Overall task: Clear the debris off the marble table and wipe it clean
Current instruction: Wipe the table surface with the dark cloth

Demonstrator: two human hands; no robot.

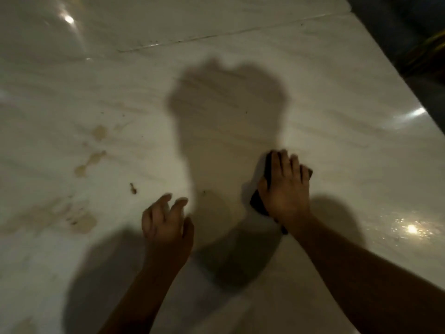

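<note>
The white marble table (216, 32) fills the view. My right hand (286, 189) presses flat on a dark cloth (257, 203) lying on the marble right of centre; the hand covers most of the cloth. My left hand (166, 222) hovers over the marble near the front, its fingers loosely curled and holding nothing. Brownish stains (95, 160) and a larger smear (81, 220) mark the marble to the left of my left hand. A small dark crumb (133, 188) lies between the stains and my left hand.
The table's right edge (395, 75) runs diagonally from the top to the right side, with dark floor beyond. A seam (192, 39) crosses the marble at the back. Wet glare shines at the lower right (411, 229).
</note>
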